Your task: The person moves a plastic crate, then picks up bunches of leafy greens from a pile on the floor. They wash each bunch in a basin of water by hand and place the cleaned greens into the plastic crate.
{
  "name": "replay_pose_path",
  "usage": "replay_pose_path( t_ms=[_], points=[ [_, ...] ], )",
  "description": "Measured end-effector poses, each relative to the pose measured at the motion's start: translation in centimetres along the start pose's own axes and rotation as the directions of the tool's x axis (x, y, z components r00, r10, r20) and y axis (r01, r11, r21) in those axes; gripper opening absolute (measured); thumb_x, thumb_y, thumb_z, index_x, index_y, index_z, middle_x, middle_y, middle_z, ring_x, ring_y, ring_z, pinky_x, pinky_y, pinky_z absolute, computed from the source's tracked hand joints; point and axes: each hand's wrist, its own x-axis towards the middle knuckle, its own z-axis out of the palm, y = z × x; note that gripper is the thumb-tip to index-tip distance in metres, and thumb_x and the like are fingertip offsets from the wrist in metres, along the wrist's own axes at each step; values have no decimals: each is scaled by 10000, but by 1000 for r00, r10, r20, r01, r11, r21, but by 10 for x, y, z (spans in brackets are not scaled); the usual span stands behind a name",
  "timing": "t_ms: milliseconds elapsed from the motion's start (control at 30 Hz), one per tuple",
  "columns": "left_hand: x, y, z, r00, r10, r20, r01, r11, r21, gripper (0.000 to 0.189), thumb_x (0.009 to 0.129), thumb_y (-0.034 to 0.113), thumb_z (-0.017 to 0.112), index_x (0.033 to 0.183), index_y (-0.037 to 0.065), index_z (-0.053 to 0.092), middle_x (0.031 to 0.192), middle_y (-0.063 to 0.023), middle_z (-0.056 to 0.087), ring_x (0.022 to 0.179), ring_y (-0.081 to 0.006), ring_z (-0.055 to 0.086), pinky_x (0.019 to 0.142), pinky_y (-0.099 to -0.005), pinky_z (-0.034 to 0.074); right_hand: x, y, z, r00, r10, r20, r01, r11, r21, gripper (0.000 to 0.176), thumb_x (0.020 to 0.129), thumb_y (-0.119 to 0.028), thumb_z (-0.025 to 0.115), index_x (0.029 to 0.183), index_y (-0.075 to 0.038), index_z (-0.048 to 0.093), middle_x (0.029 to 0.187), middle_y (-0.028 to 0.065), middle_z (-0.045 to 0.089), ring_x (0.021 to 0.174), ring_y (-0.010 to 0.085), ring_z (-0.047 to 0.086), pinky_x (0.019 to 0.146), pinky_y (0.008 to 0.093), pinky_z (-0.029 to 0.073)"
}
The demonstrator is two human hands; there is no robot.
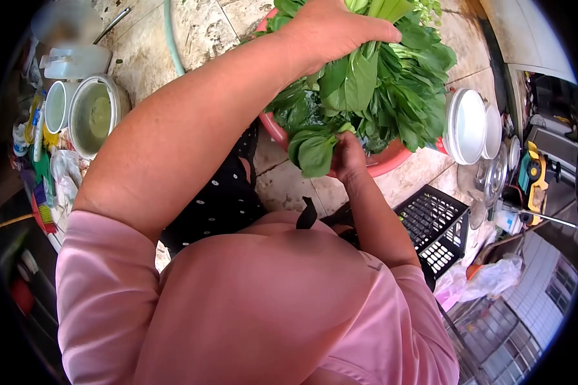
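My left hand (327,29) reaches across the top of the view, closed round the pale stalks of leafy greens that look like bok choy (350,83). Their broad leaves hang down over a red basin (398,157). Low at the basin's near side, my right hand (350,157) grips a smaller bok choy (316,153), its leaves pointing left. Water glints between leaves inside the basin. More greens (408,96) fill its right side and hide much of the rim.
A black plastic crate (440,221) stands at the right, below white round tubs (469,125). On the left are a bucket (96,115) and a pale green hose (172,38) on the stained tile floor (202,25). A yellow toy vehicle (534,176) is far right.
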Motion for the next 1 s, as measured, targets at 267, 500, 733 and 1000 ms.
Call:
replay_pose_path(
  t_ms=[267,500,733,1000],
  points=[
    [-7,5,6,999,12,40,-11,999,-41,340,817,91,705,1140,17,629,997,-94,675,863,-173,634,761,-291,517,-63,-73,-9,949,-263,176,185,11,-983,368,770,-257,614,1038,-6,626,943,171,662,892,315,648,805,367,518],
    [-9,9,8,999,-31,40,27,995,101,352,805,91,717,1142,25,638,1001,-93,679,871,-170,632,776,-289,515,3,-41,2,840,-268,472,137,-736,-663,434,760,-292,648,1104,-62,517,1022,202,654,992,369,618,881,447,479],
    [-2,-5,3,997,29,77,-44,980,195,379,798,87,722,1165,46,634,1028,-65,679,918,-162,624,837,-288,497,-5,-34,-2,868,-376,324,129,-458,-879,414,792,-255,626,1142,-86,484,994,226,642,929,410,619,870,467,463],
    [-7,-14,5,999,-48,23,35,918,394,395,740,172,788,1078,27,643,963,-70,684,848,-154,662,780,-303,545,-44,-41,-7,793,-386,471,327,-383,-864,383,713,-239,710,1038,-78,585,973,191,663,938,372,630,847,427,500]
  ],
)
